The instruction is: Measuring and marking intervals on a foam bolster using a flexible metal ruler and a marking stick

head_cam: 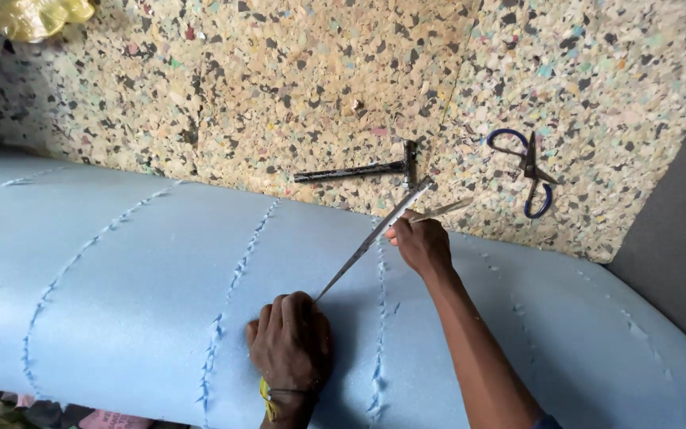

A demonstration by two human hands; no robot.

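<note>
A big blue foam sheet point(121, 286) is laid across the lower part of the view, and rows of small cut marks run over it. The left hand point(290, 343) is pressed down flat on the sheet, with its fingers curled together and a yellow band point(266, 397) at the wrist. One end of a long thin blade point(371, 238) is tucked under the fingers of this hand. The other end is gripped by the right hand point(419, 242), which is closed tight around it near the top edge of the sheet. The blade is stretched in a slant between the two hands, just above the blue foam. A thin pale stick point(442, 210) is also seen poking out from the right hand. Behind the sheet, a speckled foam board point(279, 79) is spread out. A dark hammer point(363, 168) is lying on the board, just past the blade tip. Blue scissors point(527, 171) are lying further right, well apart from the hammer. Lots of open blue foam is left to the left of both hands. A grey floor point(684, 254) is seen past the right edge of the board. Something yellow point(37, 14) is seen in the top left corner.
</note>
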